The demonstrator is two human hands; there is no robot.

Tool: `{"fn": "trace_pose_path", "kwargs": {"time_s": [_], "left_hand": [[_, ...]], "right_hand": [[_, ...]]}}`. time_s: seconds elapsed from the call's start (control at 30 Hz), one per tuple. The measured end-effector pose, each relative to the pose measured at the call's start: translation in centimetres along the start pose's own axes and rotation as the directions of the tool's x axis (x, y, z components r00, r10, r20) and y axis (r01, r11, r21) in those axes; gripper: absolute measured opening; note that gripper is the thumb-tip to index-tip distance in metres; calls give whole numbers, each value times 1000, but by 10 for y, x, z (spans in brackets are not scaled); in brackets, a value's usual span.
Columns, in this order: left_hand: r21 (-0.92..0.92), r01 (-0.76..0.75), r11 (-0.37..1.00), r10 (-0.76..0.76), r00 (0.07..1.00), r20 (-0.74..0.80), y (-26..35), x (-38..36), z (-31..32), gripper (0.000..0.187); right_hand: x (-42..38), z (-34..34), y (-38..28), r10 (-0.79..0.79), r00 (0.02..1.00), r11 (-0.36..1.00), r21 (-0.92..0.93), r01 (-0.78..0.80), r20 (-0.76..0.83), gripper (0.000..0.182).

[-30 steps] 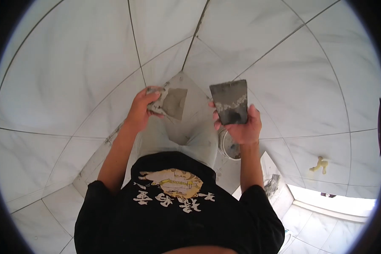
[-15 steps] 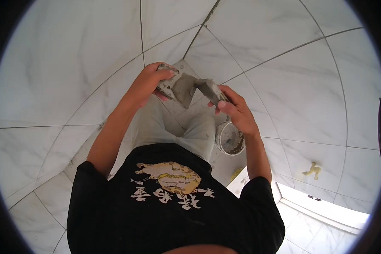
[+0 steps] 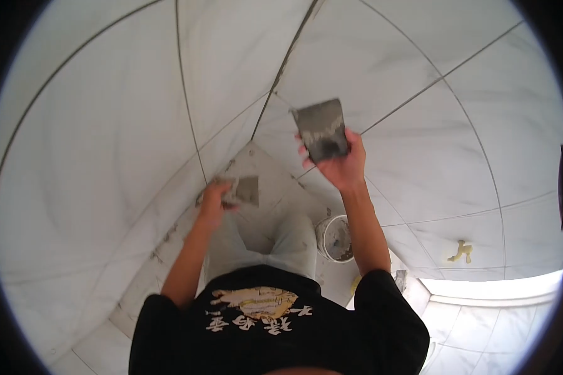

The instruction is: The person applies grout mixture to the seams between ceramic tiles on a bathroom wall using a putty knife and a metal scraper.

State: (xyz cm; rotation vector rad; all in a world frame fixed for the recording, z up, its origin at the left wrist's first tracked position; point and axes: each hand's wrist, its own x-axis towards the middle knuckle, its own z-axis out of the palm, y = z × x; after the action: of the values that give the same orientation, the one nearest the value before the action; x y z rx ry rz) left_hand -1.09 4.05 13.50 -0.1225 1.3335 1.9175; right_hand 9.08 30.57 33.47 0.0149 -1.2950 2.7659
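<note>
My right hand (image 3: 341, 164) is raised near the tiled wall and grips a dark, flat scraper (image 3: 322, 128) smeared with grey paste, its wide end pointing up. Lower on the left, my left hand (image 3: 214, 199) holds a second flat scraper (image 3: 248, 190), also with grey material on it, over the floor in front of my knees. The two scrapers are apart. Whether the raised blade touches the wall is hard to tell.
Marbled wall tiles (image 3: 406, 119) meet in a corner ahead. A white bucket (image 3: 335, 239) with grey residue stands on the floor by my right knee. A yellowish fitting (image 3: 461, 251) is on the right wall.
The scrapers, close together before, have separated. My right hand has moved up with its scraper turned flat side into view; my left hand has moved down. The view has shifted.
</note>
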Motion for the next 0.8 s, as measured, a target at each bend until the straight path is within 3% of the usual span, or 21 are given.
{"fn": "trace_pose_path", "kwargs": {"time_s": [0.03,0.1,0.13,0.2,0.23,0.3,0.33,0.4,0.53,0.63,0.7,0.8], "left_hand": [[-40,21,999,-22,999,-36,-24,2,-15,45],[-13,57,998,-58,996,-68,-51,-14,-35,45],[3,50,999,-50,997,-54,-64,-21,-45,44],[-11,55,998,-55,998,-33,-98,-29,-69,41],[-42,66,997,-67,997,-24,-111,-29,-78,39],[-75,30,997,-31,999,-8,-111,-34,-81,36],[-117,0,993,1,1000,2,-109,-33,-79,33],[-122,-19,992,18,1000,-10,-107,-35,-74,31],[-129,-10,992,15,999,36,-101,-32,-75,28],[-112,7,994,-6,1000,12,-94,-36,-73,28],[-127,-17,992,18,1000,8,-103,-35,-73,28],[-143,-25,989,28,999,18,-104,-30,-78,28]], "right_hand": [[20,7,-10,-145,989,979,-144,141,-15,64],[70,10,-21,-451,890,815,-438,379,-69,59],[91,10,-23,-463,883,811,-436,391,-70,59],[129,10,-27,-689,710,362,-779,512,146,63],[147,5,-27,-695,703,357,-778,518,149,63],[174,-3,-23,-801,542,44,-879,475,254,67],[181,-4,-22,-804,538,42,-878,476,253,67],[190,-7,-18,-817,482,-142,-921,363,316,67],[206,-20,-9,-819,442,-217,-910,352,366,63],[199,-31,8,-815,491,-178,-940,292,307,58],[179,-32,8,-724,672,-40,-983,181,154,57],[167,-21,-8,-738,656,76,-947,313,158,58]]}}
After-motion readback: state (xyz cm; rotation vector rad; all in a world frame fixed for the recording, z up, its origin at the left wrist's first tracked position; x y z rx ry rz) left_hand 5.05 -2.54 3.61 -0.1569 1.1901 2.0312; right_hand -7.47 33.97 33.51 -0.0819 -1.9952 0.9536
